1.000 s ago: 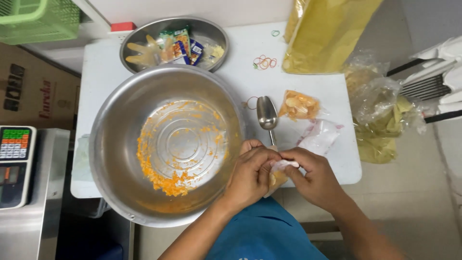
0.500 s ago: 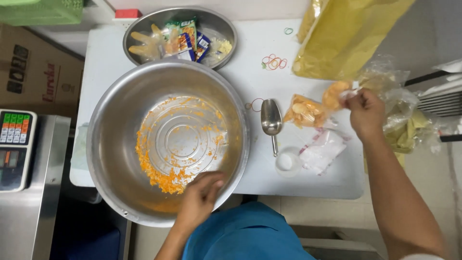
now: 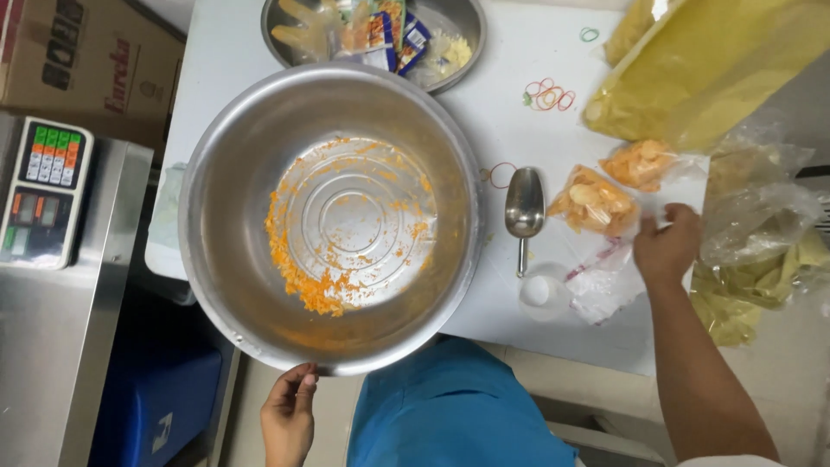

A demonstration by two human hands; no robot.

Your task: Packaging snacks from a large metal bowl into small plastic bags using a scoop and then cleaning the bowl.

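Right hand (image 3: 666, 246) at the table's right side, fingers curled loosely just beside a small filled snack bag (image 3: 595, 201), fingertips near its right edge; can't tell if it actually pinches anything. Two small filled bags in all: that one, long axis running roughly left-right with a slight downward tilt to the right, and a second one (image 3: 640, 163) just up-right of it, lying about the same way. Left hand (image 3: 290, 413) hangs below the table edge, fingers loosely bent, holding nothing, just under the rim of the big steel bowl (image 3: 225, 156). One big bowl, orange crumbs on its floor. One metal scoop (image 3: 524, 206) between bowl and bags, handle pointing toward the person, scoop end away. One small steel tray (image 3: 462, 26) above the bowl with packets in it. Loose rubber bands (image 3: 546, 93) on the white table (image 3: 519, 60). One large yellow bag (image 3: 709, 69) top right. One scale (image 3: 43, 190) at left.
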